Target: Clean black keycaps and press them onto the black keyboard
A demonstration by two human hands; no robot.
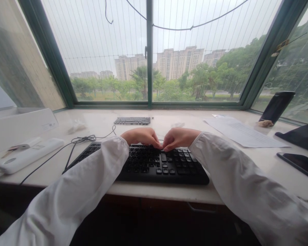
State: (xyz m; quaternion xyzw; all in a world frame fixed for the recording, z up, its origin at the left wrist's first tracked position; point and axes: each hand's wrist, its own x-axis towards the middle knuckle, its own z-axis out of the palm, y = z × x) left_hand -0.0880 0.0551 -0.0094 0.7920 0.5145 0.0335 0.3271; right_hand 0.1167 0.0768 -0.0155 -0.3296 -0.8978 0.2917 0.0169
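A black keyboard (133, 167) lies at the front of the white counter, several of its key positions looking bare and others carrying keycaps. Over its far edge, right of the middle, my left hand (143, 136) and my right hand (179, 137) meet with their fingertips nearly touching. Both hands are bent inward with thumb and fingers pinched together. Whatever is between the fingertips, if anything, is too small to make out. Behind the hands, a block of dark keycaps (132, 120) lies in rows near the window. My left sleeve covers part of the keyboard's left side.
A cable (84, 139) is bundled left of the keyboard. Further left are a white power strip (28, 156), keys (16, 148) and a white box (23, 119). On the right lie paper sheets (241, 131), a phone (301, 164) and a dark upright object (277, 107). Windows enclose the counter.
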